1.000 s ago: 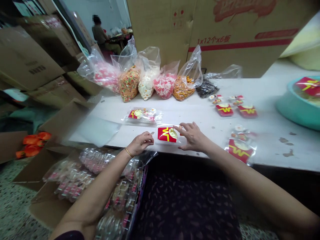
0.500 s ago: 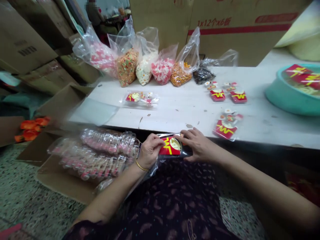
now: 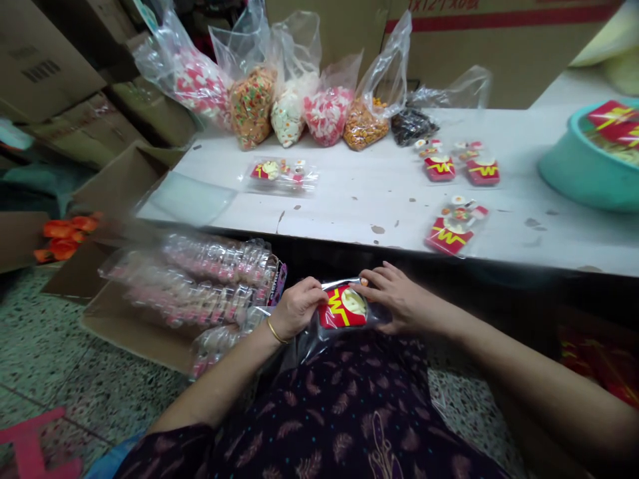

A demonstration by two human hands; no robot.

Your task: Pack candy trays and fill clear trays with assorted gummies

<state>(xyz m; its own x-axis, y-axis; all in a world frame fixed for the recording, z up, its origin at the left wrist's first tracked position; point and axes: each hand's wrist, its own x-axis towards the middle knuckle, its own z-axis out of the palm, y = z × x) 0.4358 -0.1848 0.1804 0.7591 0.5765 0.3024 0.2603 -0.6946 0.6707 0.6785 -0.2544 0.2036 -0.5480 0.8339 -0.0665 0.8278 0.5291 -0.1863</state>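
Observation:
A clear plastic bag (image 3: 310, 340) is between my hands, just below the table's front edge. Inside it lies a red toy fries carton (image 3: 332, 307) with a yellow zigzag mark and pale fries. My left hand (image 3: 298, 306), with a gold bangle at the wrist, pinches the bag's left side. My right hand (image 3: 402, 298) is closed around its right end, and a small orange-and-white piece shows by its fingertips. Other bagged sets lie on the table: one filled packet (image 3: 282, 174) at left, a set (image 3: 449, 233) nearest my right arm, and two more behind it.
Bags of small colourful pieces (image 3: 252, 110) line the back of the white table (image 3: 329, 216). A turquoise basin (image 3: 574, 169) stands at right, and flat clear bags (image 3: 192, 198) lie at left. Below, a cardboard box (image 3: 130, 336) holds rows of filled packets.
The view has tilted downward, so the table sits higher in it. Both hands still hold the bag, with the fries carton inside; their grip looks nearly the same.

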